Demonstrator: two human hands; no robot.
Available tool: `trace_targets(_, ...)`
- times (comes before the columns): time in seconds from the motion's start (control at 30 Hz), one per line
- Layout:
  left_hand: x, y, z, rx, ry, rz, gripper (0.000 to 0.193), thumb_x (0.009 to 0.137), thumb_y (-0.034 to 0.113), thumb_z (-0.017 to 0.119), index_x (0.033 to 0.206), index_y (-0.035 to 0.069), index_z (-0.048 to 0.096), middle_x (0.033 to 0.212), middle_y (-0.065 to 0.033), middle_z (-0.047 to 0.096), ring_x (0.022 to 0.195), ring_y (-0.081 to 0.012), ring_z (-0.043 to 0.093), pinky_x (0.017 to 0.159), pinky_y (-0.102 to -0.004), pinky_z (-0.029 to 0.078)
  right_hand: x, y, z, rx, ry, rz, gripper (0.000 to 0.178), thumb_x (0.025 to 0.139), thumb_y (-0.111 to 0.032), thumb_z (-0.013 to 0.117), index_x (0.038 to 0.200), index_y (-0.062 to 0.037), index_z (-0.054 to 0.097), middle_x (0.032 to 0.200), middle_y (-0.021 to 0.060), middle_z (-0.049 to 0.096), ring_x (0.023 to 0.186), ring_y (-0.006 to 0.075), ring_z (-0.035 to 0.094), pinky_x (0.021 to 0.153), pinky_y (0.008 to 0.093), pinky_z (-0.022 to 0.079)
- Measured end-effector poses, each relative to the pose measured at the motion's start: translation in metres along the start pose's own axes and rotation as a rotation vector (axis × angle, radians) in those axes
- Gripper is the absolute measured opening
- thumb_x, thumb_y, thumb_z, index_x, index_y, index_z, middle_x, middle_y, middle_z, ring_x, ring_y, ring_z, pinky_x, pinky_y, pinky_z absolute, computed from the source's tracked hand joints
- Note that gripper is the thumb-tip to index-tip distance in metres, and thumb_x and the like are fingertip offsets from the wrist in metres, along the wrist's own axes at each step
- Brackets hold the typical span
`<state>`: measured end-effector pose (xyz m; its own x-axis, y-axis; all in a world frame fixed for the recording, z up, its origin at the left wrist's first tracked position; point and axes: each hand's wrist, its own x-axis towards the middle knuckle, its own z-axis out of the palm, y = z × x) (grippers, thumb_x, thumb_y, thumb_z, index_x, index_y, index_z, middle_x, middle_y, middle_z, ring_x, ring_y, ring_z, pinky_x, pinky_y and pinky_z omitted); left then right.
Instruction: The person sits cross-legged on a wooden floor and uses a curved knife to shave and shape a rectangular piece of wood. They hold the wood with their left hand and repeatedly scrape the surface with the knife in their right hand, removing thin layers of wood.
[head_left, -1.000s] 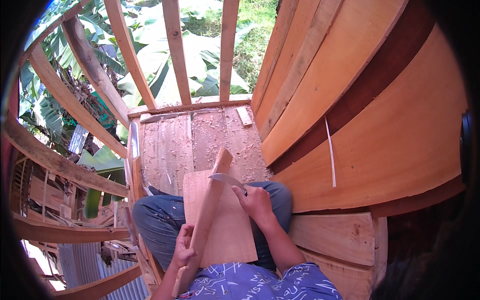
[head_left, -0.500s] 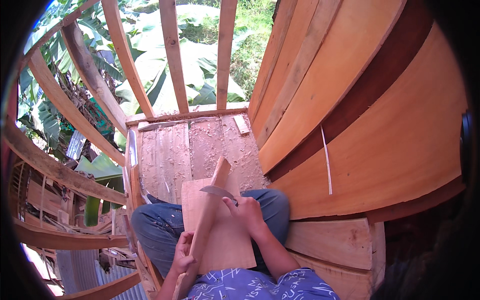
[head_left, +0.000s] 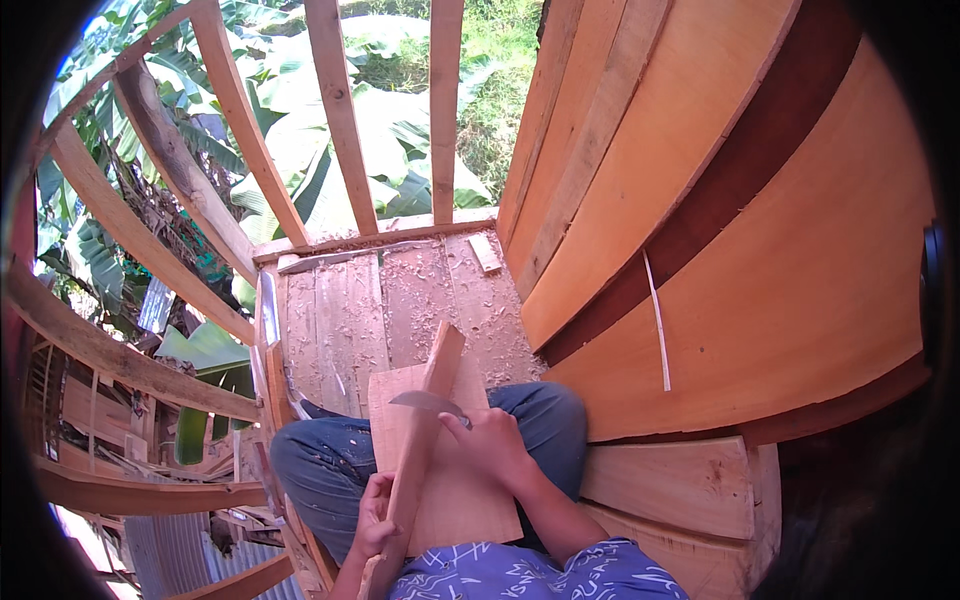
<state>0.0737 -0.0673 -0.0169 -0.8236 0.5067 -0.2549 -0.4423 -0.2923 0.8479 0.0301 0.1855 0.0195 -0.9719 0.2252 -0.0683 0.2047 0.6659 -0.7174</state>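
Two hands busy, left hand [head_left: 375, 515] gripping wooden slat [head_left: 420, 440], right hand [head_left: 495, 445] closed on knife [head_left: 425, 402], board [head_left: 455, 500] on lap.

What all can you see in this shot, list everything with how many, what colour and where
wooden strip: one, light brown, leaning up across the lap
flat board: one, pale wood, lying on the knees
knife blade: one, grey metal, laid against the strip
plank floor: one, pale and dusted with shavings, ahead of the knees
small wood offcut: one, pale, at the far floor edge
wall boards: several, orange-brown, right side
frame posts: several, light wood, top and left
banana leaves: many, green, beyond the frame
left hand: grip on the strip's lower end
right hand: grip on the knife
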Motion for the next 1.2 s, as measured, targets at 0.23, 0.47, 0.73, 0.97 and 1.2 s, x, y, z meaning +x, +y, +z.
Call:
trace_targets(0.23,0.002,0.008,0.007,0.054,-0.048,0.018,0.084,0.053,-0.001,0.062,0.135,0.003,0.043,0.136,-0.0080,0.048,0.134,-0.0215,0.043,0.112,-0.0329,0.031,0.016,0.004,-0.010,-0.069,0.105,0.021,0.055,0.094,-0.051,0.056,0.079,-0.0006,0.071,0.068,0.0246,0.064,0.070,0.0438,0.066,0.063,0.0495,0.053)
trace_targets(0.47,0.002,0.013,0.008,0.011,-0.013,-0.042,0.081,0.054,-0.002,0.059,0.133,0.003,0.043,0.137,-0.0081,0.047,0.132,-0.0214,0.043,0.111,-0.0321,0.032,-0.001,0.005,0.001,-0.079,0.015,-0.115,0.051,0.093,-0.049,0.058,0.081,-0.0010,0.072,0.071,0.0243,0.064,0.070,0.0420,0.067,0.062,0.0486,0.053)
trace_targets(0.73,0.003,0.007,0.006,-0.001,-0.041,-0.023,0.082,0.053,-0.002,0.058,0.133,0.003,0.042,0.136,-0.0088,0.046,0.132,-0.0209,0.042,0.111,-0.0317,0.031,-0.001,-0.006,-0.009,-0.009,-0.027,-0.062,0.050,0.091,-0.048,0.061,0.083,0.0002,0.072,0.071,0.0241,0.064,0.070,0.0418,0.066,0.062,0.0478,0.053)
trace_targets(0.97,-0.002,0.006,0.016,-0.005,-0.054,-0.005,0.079,0.058,0.002,0.060,0.136,0.004,0.041,0.146,-0.0104,0.040,0.139,-0.0220,0.036,0.117,-0.0353,0.024,0.041,0.040,0.002,0.113,0.201,0.075,0.057,0.100,-0.045,0.052,0.075,0.0059,0.065,0.061,0.0242,0.058,0.055,0.0392,0.061,0.052,0.0445,0.043)
trace_targets(1.2,0.005,0.011,0.014,-0.067,-0.169,0.072,0.077,0.065,0.008,0.059,0.139,0.004,0.040,0.149,-0.0114,0.037,0.146,-0.0217,0.027,0.122,-0.0385,0.012,0.023,0.017,0.003,-0.057,0.156,-0.238,0.056,0.095,-0.043,0.058,0.067,0.0053,0.057,0.059,0.0269,0.053,0.056,0.0425,0.059,0.052,0.0477,0.041)
